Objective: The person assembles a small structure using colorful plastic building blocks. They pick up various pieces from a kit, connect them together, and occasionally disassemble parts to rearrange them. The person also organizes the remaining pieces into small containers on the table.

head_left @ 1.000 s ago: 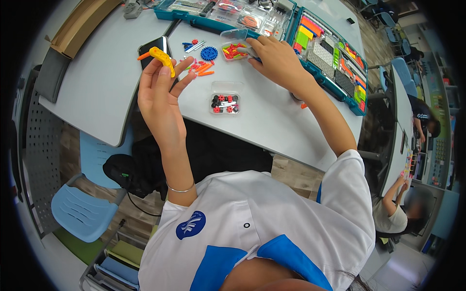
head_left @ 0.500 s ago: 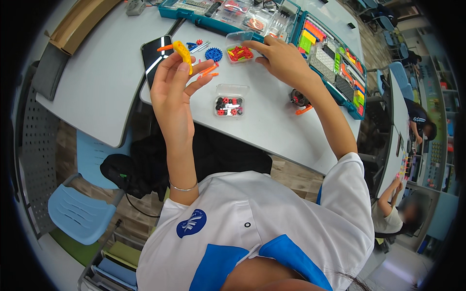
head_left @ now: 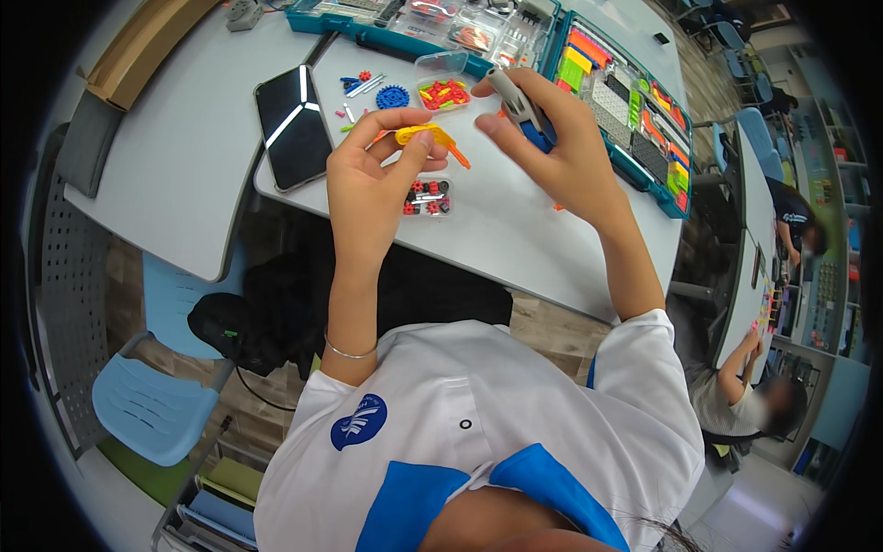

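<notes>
Between the thumb and fingers of my left hand is a yellow curved toy beam, with an orange piece sticking out from it to the right. My right hand is closed around a grey-and-blue plier-like tool, its grey end upward; the palm hides part of it. Just beyond the hands sits an open clear box of red and yellow pegs. A second clear box, holding small black and red gears, is partly covered by my left hand.
A blue gear and several small rods lie near a dark phone. An open teal case of building parts spans the table's far and right sides. A cardboard box stands far left. Another person sits at the right.
My right hand has come back from the far side with the plier-like tool. My left hand has moved right, and the yellow beam has turned so its orange piece points right.
</notes>
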`<state>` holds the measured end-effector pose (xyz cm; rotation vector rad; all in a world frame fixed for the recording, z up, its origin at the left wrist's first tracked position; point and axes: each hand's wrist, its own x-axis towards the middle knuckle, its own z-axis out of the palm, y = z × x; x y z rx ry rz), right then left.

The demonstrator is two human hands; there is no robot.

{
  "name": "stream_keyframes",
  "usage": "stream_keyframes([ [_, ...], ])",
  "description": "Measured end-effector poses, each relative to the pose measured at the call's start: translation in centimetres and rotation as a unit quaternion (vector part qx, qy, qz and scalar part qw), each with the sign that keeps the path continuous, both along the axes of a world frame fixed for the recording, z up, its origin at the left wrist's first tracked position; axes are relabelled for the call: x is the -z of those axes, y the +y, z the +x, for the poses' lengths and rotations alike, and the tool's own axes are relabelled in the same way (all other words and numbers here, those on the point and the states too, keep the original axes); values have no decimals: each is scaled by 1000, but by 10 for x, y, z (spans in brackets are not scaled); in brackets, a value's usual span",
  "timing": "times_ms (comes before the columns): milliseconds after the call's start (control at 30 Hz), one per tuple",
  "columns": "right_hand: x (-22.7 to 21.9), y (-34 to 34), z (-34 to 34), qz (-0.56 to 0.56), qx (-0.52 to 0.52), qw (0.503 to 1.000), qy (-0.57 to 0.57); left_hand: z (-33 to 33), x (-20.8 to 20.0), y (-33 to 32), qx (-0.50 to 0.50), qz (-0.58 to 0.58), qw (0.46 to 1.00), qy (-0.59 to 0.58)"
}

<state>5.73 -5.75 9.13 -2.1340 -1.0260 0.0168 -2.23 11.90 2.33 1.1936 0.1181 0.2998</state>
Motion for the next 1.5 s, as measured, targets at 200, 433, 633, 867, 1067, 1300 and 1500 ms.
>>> stream_keyframes([
  [200,14,-12,-17,21,18,998,-59,-2,-1,-31,-32,-1,998,-51],
  [433,19,-30,-23,-18,51,998,13,-4,4,-55,-71,193,971,-122],
  [633,24,-33,-27,19,-14,999,-27,-7,15,-54,-100,339,926,-134],
  [867,23,-24,-42,90,5,987,131,-14,24,-31,-201,309,926,-76],
  [1067,33,-15,-32,76,-4,993,88,-24,8,41,-322,232,917,-30],
  [1300,77,7,-37,-66,-66,988,-123,-29,19,38,-287,216,933,29],
  [1500,74,6,-37,-50,-65,990,-111,-27,20,35,-254,218,942,35],
])
